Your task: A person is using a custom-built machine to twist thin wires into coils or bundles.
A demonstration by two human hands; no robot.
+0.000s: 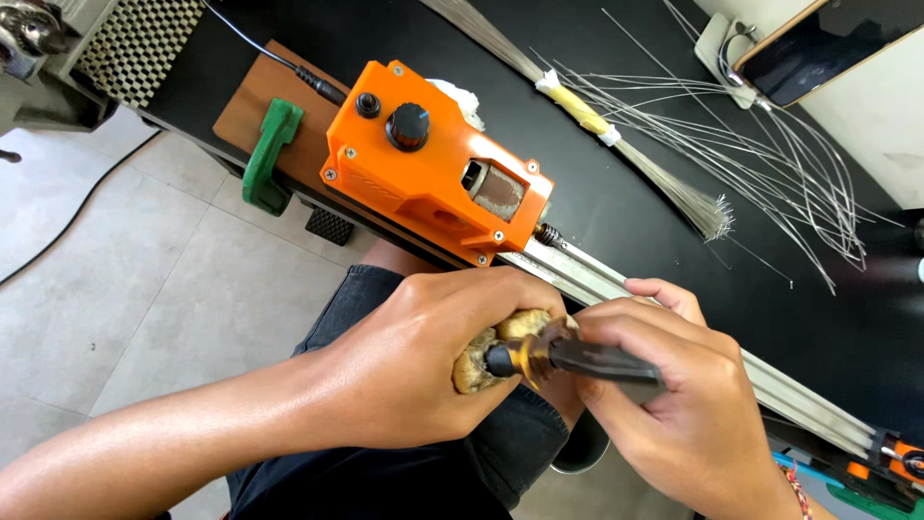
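**Two hands locked on one small tan piece**

Both of our hands meet low in the middle of the view, over our lap. Our left hand [423, 361] is curled tight around a lumpy tan object [481, 361], fingers pressed together on it, so only its knobbly end and a bit of its upper side peek out. Our right hand [674, 395] is wrapped shut around the dark handles of a pair of pliers [587, 358], and the nose of that tool points back toward the left fist. Right where the two meet sits a brass-coloured collar [526, 358] with a dark round tip, touching the tan object. We cannot tell whether the plier nose actually bites the collar or just lies against it.

Under the grip we see our dark trousers [385, 289] and grey floor tiles [144, 289] off to the left.

Just beyond the grip, an aluminium rail [597, 279] runs along the edge of the black table [616, 202]. Up and left of the hands sits an orange machine box [423, 173] with a black knob [408, 126], mounted on a brown board held by a green clamp [269, 154].

Farther out, up and right of the grip, a bundle of thin wires [635, 154] bound with yellow tape lies beside loose wire strands [799, 183]. At the far right corner rests a phone [828, 43].
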